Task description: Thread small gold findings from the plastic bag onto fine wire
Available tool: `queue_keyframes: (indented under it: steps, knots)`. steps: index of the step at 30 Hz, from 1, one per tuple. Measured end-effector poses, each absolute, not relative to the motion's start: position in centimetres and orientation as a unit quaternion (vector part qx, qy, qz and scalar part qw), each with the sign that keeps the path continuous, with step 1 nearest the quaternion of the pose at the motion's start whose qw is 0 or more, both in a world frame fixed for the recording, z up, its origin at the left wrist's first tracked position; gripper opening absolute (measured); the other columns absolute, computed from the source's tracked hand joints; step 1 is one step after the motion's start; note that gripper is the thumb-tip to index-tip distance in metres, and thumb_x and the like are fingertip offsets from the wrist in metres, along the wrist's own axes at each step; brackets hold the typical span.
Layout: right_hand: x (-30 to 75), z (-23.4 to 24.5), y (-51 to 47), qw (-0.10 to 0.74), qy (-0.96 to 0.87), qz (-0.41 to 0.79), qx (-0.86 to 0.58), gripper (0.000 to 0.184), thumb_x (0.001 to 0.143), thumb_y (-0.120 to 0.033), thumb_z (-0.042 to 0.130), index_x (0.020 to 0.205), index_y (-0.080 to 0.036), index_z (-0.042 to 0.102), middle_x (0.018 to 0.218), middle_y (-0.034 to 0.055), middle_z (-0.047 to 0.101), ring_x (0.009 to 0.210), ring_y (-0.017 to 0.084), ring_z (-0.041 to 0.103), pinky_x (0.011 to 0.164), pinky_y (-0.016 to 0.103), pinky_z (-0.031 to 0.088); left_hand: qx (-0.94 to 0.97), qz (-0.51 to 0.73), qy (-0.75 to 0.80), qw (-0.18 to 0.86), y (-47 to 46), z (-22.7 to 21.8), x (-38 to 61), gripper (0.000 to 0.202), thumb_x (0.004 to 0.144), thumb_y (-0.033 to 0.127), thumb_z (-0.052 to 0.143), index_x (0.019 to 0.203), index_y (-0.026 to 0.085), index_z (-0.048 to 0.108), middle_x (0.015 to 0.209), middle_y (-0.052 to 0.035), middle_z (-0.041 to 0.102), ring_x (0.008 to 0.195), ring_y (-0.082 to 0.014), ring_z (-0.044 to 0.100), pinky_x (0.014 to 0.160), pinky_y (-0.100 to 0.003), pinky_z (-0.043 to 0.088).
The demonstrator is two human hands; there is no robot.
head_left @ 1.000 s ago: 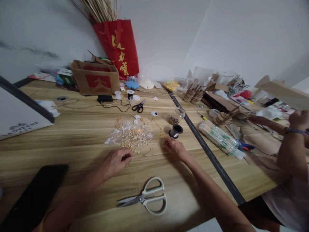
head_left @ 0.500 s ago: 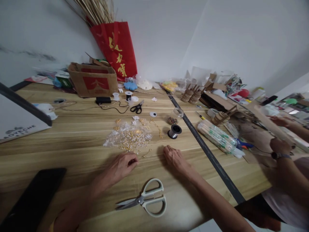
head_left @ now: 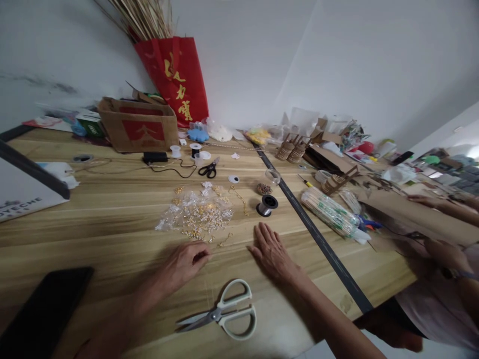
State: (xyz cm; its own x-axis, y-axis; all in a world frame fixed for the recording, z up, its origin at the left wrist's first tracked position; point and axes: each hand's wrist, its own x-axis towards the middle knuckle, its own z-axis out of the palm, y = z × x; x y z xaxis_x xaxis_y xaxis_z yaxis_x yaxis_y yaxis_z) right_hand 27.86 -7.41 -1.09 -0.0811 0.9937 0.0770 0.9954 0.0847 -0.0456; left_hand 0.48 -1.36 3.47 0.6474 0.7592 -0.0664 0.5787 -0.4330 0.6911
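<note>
Within 1 second the right hand has drawn back from the wire spool and flattened on the table, fingers spread wide and holding nothing, so only the left hand is busy with the small pieces. Its fingertips stay pinched narrow against the thumb; what sits between them is too small to tell. The gold findings lie just beyond both hands. White scissors lie by the wrists, and a co-worker's hand works well apart.
</note>
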Motion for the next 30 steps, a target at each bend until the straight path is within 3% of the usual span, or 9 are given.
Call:
queue_keyframes:
  steps: [10,15,22,26,30]
  knots:
    - [27.3,-1.5,-11.2,0.047,-0.773,-0.004,-0.632,0.066,0.094,-0.05,0.031,0.147,-0.017,0.009,0.15,0.0137,0.021,0.14,0.026,0.018,0.108,0.049,0.027,0.866,0.1,0.366,0.326,-0.8,4.4,1.5,0.022,0.087,0.024,0.046,0.073,0.018,0.061,0.073,-0.0009,0.061,0.068,-0.0143,0.054,0.068,-0.024,0.038]
    - [27.3,-1.0,-12.8,0.047,-0.791,0.004,-0.611,0.068,0.094,-0.047,0.033,0.147,-0.017,0.003,0.151,0.0136,0.02,0.14,0.025,0.015,0.109,0.049,0.026,0.908,0.099,0.292,0.285,-0.8,4.5,3.2,0.024,0.092,0.024,0.042,0.079,0.017,0.061,0.082,-0.0033,0.06,0.083,-0.0169,0.054,0.076,-0.027,0.039]
    - [27.1,-1.1,-13.4,0.038,-0.79,-0.001,-0.612,0.066,0.095,-0.046,0.031,0.147,-0.015,0.004,0.151,0.0149,0.018,0.141,0.026,0.014,0.108,0.052,0.025,0.937,0.106,0.22,0.248,-0.8,4.1,6.8,0.016,0.091,0.018,0.045,0.086,0.016,0.06,0.091,-0.0042,0.058,0.09,-0.0172,0.054,0.083,-0.029,0.04]
    - [27.0,-1.4,-13.4,0.038,-0.789,-0.015,-0.613,0.067,0.095,-0.047,0.031,0.147,-0.013,0.006,0.151,0.0154,0.019,0.141,0.026,0.014,0.107,0.052,0.026,0.948,0.091,0.204,0.228,-0.9,3.8,8.7,0.012,0.088,0.022,0.051,0.085,0.015,0.06,0.088,-0.0048,0.058,0.091,-0.0195,0.054,0.085,-0.032,0.041]
    - [27.1,-1.2,-13.3,0.033,-0.79,-0.016,-0.612,0.056,0.097,-0.036,0.028,0.146,-0.014,0.014,0.151,0.0138,0.02,0.14,0.025,0.016,0.107,0.05,0.026,0.958,0.1,0.164,0.212,-1.4,2.7,9.8,0.012,0.088,0.017,0.05,0.082,0.016,0.06,0.086,-0.0041,0.06,0.086,-0.0185,0.056,0.083,-0.032,0.042]
